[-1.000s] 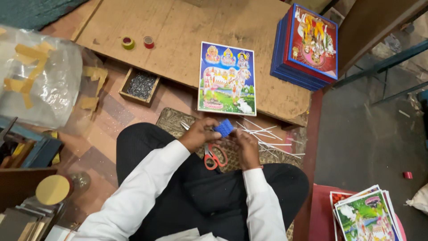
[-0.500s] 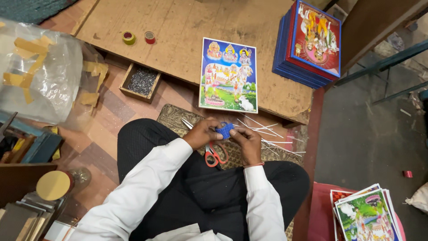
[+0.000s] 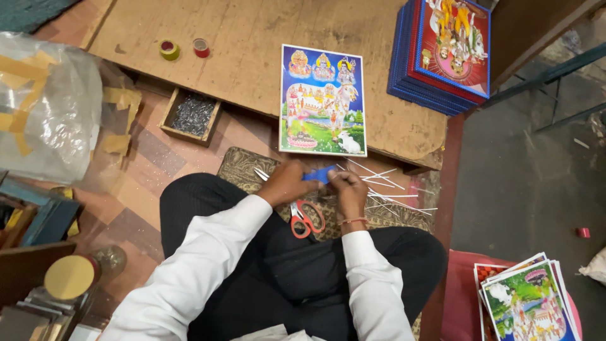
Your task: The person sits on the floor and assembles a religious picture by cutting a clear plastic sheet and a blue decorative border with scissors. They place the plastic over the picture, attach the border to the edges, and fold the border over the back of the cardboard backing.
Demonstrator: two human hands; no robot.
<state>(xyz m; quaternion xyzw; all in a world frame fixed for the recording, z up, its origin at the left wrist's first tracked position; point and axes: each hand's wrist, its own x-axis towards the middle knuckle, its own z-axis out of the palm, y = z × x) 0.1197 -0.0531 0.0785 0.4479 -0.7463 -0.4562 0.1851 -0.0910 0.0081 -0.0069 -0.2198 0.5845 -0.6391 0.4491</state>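
Note:
My left hand (image 3: 287,183) and my right hand (image 3: 346,188) meet over my lap, both pinching a small blue strip (image 3: 319,174) between them. Red-handled scissors (image 3: 306,218) lie on the patterned mat (image 3: 243,165) just below my hands. Thin white strips (image 3: 385,186) are scattered on the mat to the right of my right hand. A colourful picture print (image 3: 323,101) lies flat on the wooden board (image 3: 240,57) just beyond my hands.
A stack of blue-edged framed pictures (image 3: 442,53) stands at the board's far right. Two tape rolls (image 3: 184,48) sit far left on the board. A small wooden box of dark nails (image 3: 191,116), a large plastic bag (image 3: 47,107) and loose prints (image 3: 527,306) lie around.
My hands have stayed together on the blue strip, shifting it slightly. The view has tilted a little; nothing else moved.

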